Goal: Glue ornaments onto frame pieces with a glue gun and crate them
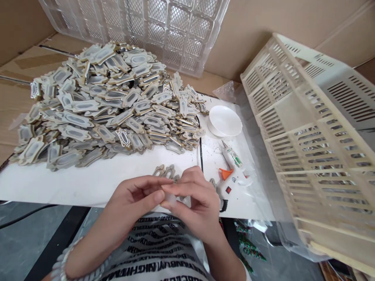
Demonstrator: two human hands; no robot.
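Both hands meet over the table's near edge, fingertips pinched together on a small whitish translucent piece (170,199), whose exact kind I cannot make out. My left hand (139,195) grips its left side between thumb and fingers. From the right, my right hand (195,195) pinches the same piece, and the fingers cover much of it. Just behind the hands lie several small frame-shaped plaques (164,171), partly hidden. A white glue gun (233,179) with an orange trigger rests to the right of my right hand.
A large heap of grey and tan frame-shaped plaques (111,105) covers the back left. A white bowl (225,121) stands behind the glue gun. Cream slotted plastic crates (293,113) rise on the right. A clear compartmented tray (158,23) leans at the back. A black cable (201,150) crosses the table.
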